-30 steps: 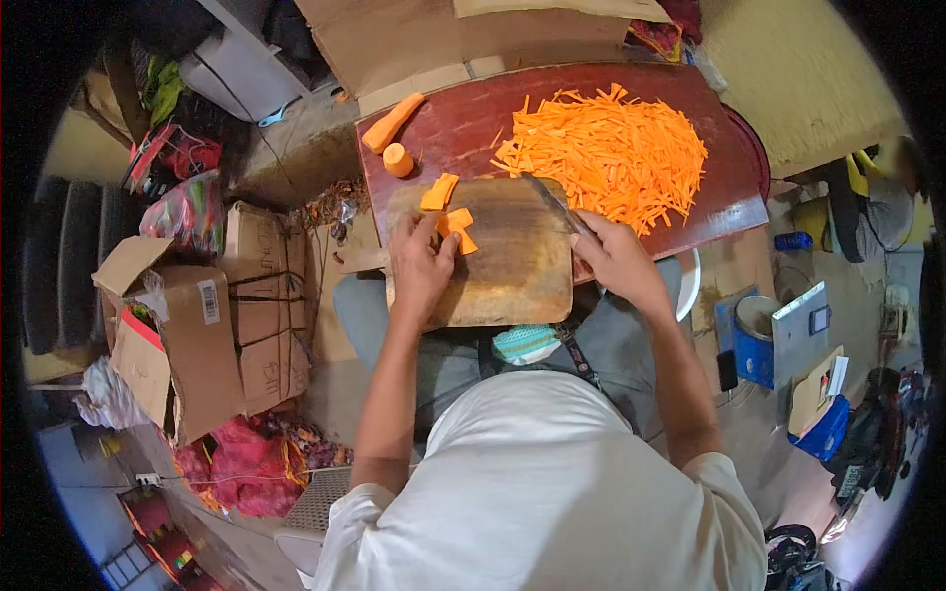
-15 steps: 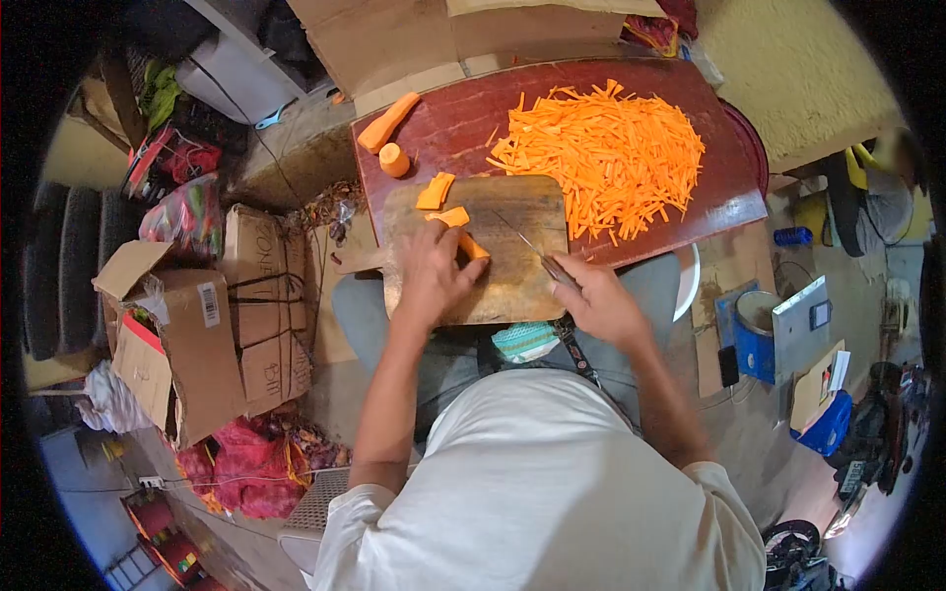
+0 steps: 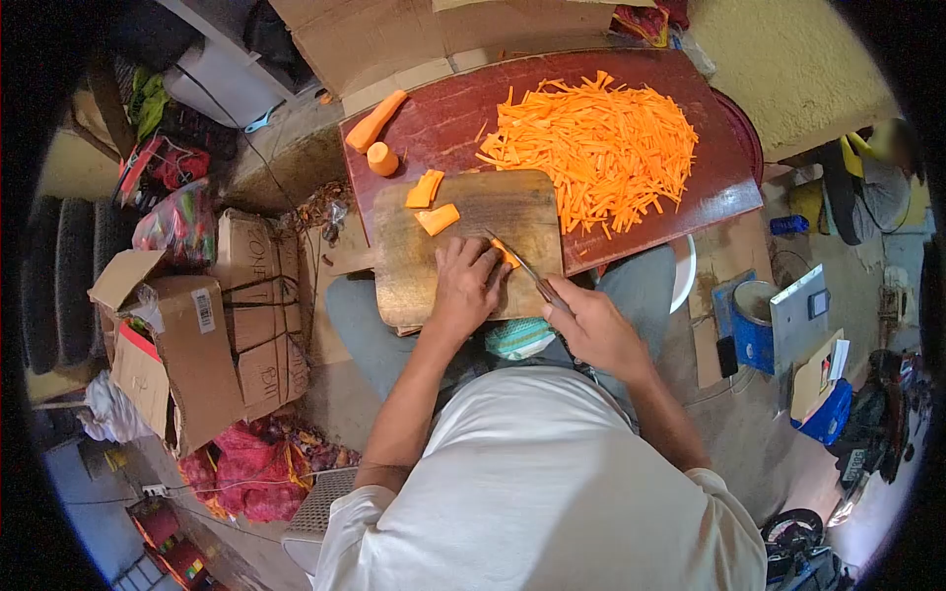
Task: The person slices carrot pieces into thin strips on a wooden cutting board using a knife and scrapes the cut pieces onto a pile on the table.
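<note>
A wooden cutting board (image 3: pixel 414 281) lies across the near edge of the red table, over the lap. My left hand (image 3: pixel 467 281) presses its fingertips on a carrot piece (image 3: pixel 506 253) at the board's middle. My right hand (image 3: pixel 591 320) is closed round the handle of a knife (image 3: pixel 522 264), whose blade lies along that piece. Two flat carrot pieces (image 3: pixel 438 219) (image 3: pixel 425 188) rest at the board's upper left. Beyond the board are a whole peeled carrot (image 3: pixel 375 120) and a carrot stub (image 3: pixel 382 159). A big heap of carrot strips (image 3: pixel 601 148) covers the table's right part.
The red table (image 3: pixel 719 192) stands in front, with cardboard (image 3: pixel 374 44) behind it. Cardboard boxes (image 3: pixel 182 345) and red net sacks (image 3: pixel 251 473) are on the left. At the right are a blue container (image 3: pixel 753 330) and, farther off, another person (image 3: pixel 877 192).
My left hand has moved right with one carrot piece, away from the other two. My right hand has brought the knife down and left onto that piece. The whole view has shifted slightly.
</note>
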Demonstrator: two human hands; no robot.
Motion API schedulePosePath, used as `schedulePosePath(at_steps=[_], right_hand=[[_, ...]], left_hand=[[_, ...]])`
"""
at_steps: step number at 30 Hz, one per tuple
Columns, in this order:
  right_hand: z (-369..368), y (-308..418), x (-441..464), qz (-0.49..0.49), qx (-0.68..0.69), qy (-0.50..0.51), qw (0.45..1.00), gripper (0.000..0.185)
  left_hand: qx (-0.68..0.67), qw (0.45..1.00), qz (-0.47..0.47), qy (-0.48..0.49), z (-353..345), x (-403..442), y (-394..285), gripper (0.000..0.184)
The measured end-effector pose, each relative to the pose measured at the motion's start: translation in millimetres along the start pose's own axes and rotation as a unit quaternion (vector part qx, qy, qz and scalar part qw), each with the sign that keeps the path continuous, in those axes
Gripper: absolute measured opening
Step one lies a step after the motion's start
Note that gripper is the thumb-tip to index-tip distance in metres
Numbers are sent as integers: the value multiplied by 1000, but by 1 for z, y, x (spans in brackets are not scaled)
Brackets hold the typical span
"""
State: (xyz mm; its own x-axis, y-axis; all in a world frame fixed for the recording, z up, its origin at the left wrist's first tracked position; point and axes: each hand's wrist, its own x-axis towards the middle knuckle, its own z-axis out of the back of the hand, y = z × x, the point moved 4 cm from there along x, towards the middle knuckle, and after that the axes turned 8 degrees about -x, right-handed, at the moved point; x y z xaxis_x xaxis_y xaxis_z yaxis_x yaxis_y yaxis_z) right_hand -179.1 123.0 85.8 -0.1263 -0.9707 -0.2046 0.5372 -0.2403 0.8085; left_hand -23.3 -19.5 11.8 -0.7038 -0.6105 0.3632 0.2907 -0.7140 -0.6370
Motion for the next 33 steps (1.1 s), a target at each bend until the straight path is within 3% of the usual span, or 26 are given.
schedulePosePath(at_steps=[7, 13, 19, 24, 27, 33], right_hand=[[-14, 2, -23, -32, -44, -13, 998, 37], [-30, 9, 22, -30, -131, 7, 991, 42], [-21, 6, 24, -4, -111, 15, 994, 40], [-18, 1, 0, -18, -65, 31, 997, 39], [-12, 4, -11, 0, -38, -16, 999, 38], [-11, 4, -6, -18, -68, 8, 998, 42]], left_hand=[[-9, 999, -39, -6, -2, 1, -3, 27], [30, 999, -13, 15, -1, 0, -2, 26], [-33, 999, -9, -39, 1, -4, 4, 24], [-4, 999, -40, -1, 0, -6, -4, 24], [23, 998, -48, 16, -3, -10, -6, 26], [32, 998, -53, 19, -2, -7, -9, 31]])
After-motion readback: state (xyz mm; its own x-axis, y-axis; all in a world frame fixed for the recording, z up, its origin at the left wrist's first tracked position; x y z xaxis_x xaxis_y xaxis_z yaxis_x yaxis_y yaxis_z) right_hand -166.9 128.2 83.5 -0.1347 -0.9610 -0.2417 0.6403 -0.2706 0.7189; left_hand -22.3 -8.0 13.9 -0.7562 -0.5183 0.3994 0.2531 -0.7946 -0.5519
